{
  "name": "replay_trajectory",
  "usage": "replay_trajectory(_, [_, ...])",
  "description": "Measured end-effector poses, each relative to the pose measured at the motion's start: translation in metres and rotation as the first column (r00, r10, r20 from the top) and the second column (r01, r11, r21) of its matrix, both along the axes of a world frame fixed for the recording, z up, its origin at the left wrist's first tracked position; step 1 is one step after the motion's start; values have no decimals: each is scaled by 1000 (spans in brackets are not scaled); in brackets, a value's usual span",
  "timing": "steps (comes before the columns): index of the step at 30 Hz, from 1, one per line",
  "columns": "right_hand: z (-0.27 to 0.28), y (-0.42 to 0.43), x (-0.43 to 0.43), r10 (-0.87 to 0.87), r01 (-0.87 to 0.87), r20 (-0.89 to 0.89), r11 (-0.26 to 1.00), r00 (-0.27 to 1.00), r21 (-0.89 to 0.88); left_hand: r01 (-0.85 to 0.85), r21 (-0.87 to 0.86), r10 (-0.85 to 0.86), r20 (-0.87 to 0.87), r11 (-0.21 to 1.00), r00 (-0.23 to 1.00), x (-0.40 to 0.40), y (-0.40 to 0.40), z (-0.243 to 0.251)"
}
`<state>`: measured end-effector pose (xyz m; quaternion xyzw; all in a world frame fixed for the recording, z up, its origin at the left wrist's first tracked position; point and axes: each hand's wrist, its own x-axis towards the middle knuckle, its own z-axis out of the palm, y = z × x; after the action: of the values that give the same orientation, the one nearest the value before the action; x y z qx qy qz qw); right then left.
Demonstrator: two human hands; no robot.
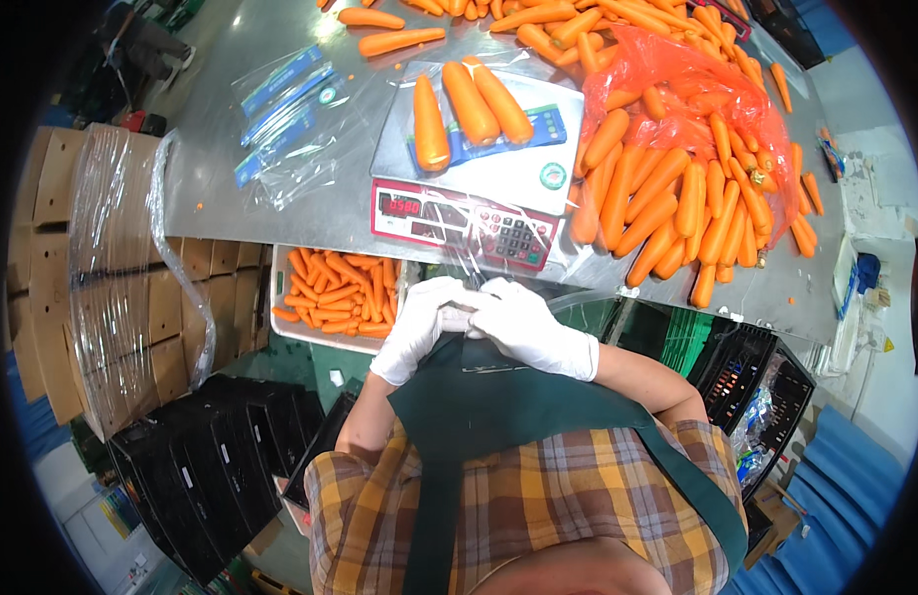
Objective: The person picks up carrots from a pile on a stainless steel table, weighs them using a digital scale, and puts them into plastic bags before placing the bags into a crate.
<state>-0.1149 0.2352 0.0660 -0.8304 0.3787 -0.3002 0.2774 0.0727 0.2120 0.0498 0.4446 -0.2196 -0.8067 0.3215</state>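
My left hand (427, 321) and my right hand (532, 327), both in white gloves, meet at the table edge in front of my apron. Their fingers are closed around the gathered end of a clear plastic bag (459, 242). The bag stretches back over a digital scale (477, 175) with a red-framed keypad panel. Three carrots (470, 104) lie on the scale's plate, over a blue printed band of plastic. Which fingers pinch the film is hard to tell. Flat clear bags with blue bands (280, 111) lie left of the scale.
Many loose carrots (652, 201) and a red plastic bag (689, 82) cover the steel table's right side. A white crate of carrots (332, 341) stands below the table edge. Black crates (213, 446) and wrapped cartons (116, 282) are at left, more black crates (775, 401) at right. A person (135, 44) stands far off.
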Motion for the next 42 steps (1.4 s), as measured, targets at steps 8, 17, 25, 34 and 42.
replay_trajectory(8, [-8, 50, -110, -98, 54, 135, 952, 986, 303, 40, -12, -38, 150, 999, 988, 2, -2, -2])
replay_trajectory(17, [26, 10, -51, -166, 164, -34, 986, 986, -38, 26, 28, -28, 98, 999, 995, -10, 1, 11])
replay_trajectory(25, [8, 0, -8, 27, -41, -105, 990, 994, -137, -45, 78, 49, -49, 996, 998, -5, 4, 2])
replay_trajectory(34, [15, 18, -64, 80, -83, 116, 996, 990, 21, 65, 23, -67, 81, 998, 994, -18, 3, -10])
replay_trajectory(42, [-64, 142, -257, 575, 403, -648, 508, 499, 761, 24, -173, 9, 188, 985, 982, -1, -3, 7])
